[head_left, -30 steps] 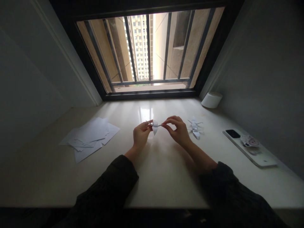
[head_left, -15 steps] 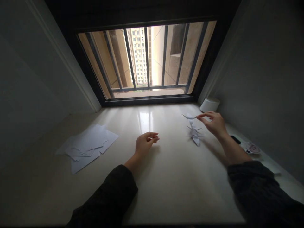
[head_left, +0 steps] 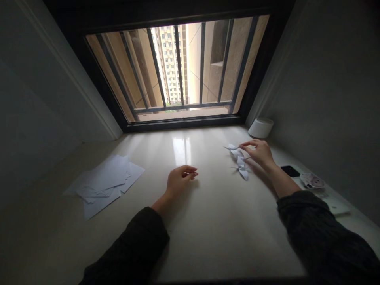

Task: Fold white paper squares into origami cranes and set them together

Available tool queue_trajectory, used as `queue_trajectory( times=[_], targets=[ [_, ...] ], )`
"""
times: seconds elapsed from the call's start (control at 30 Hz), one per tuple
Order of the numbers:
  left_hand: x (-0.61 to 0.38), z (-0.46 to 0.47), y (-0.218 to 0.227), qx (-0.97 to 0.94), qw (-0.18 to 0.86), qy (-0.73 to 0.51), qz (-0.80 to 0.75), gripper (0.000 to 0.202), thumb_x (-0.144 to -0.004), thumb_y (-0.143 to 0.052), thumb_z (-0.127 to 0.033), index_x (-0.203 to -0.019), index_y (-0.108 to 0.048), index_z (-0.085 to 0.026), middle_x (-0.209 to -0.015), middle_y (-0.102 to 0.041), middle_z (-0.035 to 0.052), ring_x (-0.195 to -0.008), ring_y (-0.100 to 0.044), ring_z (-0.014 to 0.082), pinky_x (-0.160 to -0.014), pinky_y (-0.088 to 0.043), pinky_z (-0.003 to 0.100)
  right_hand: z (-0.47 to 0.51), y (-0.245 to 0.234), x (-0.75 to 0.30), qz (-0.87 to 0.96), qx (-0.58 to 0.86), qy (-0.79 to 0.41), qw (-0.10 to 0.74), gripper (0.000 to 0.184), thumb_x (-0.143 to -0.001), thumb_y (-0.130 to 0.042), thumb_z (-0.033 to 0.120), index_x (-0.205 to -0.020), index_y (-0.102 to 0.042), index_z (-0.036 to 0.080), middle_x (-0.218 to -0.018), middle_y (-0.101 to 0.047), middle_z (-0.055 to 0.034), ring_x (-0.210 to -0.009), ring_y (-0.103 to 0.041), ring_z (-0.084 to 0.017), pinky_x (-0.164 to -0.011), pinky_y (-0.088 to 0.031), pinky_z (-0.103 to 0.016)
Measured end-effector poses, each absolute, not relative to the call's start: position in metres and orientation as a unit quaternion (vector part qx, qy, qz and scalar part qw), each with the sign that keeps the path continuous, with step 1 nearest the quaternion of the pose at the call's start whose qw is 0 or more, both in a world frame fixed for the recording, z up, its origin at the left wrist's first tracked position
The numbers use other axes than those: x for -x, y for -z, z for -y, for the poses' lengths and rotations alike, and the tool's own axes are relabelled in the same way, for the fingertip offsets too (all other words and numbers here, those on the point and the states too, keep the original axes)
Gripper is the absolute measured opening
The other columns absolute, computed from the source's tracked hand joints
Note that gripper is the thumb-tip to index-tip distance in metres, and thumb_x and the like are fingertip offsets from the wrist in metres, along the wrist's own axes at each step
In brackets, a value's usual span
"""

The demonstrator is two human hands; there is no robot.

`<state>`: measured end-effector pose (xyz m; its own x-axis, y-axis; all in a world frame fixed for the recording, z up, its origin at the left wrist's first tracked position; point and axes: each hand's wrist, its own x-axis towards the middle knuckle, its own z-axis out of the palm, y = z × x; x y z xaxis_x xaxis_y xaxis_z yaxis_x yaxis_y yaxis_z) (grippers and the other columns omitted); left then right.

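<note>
My right hand (head_left: 259, 152) reaches to the right side of the pale sill and pinches a small white folded paper crane (head_left: 234, 150) by one tip, low over the surface. Just in front of it lies another folded paper crane (head_left: 242, 170), flat on the sill. My left hand (head_left: 179, 180) rests near the middle of the sill with its fingers loosely curled and nothing in them. Both arms wear dark sleeves.
A loose pile of white paper sheets (head_left: 102, 184) lies at the left. A white round container (head_left: 260, 127) stands in the far right corner. A phone (head_left: 314, 186) with a sticker lies along the right wall. A barred window (head_left: 181, 67) is ahead.
My right hand carried the folded crane from the middle to the right and lowered it beside the other cranes. My left hand let go of it and stayed near the middle.
</note>
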<state>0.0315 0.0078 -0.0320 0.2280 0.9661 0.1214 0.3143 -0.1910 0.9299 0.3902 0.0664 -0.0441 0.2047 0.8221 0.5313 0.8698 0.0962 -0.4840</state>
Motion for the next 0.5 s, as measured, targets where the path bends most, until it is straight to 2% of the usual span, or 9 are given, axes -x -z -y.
queue_trajectory(
  times=[0.5],
  targets=[
    [-0.0321, -0.0074, 0.0320, -0.655, 0.431, -0.396, -0.478, 0.022, -0.074, -0.067, -0.034, -0.089, -0.071, -0.019, -0.085, -0.073, 0.0054, -0.069, -0.068, 0.0167, -0.064, -0.053, 0.027, -0.0685, 0.0517, -0.3846, 0.607, 0.688, 0.020, 0.396, 0.031, -0.075, -0.060, 0.048, -0.078, -0.075, 0.020, -0.085, -0.069, -0.0081, -0.083, -0.056, -0.024, -0.079, -0.040, -0.037]
  ],
)
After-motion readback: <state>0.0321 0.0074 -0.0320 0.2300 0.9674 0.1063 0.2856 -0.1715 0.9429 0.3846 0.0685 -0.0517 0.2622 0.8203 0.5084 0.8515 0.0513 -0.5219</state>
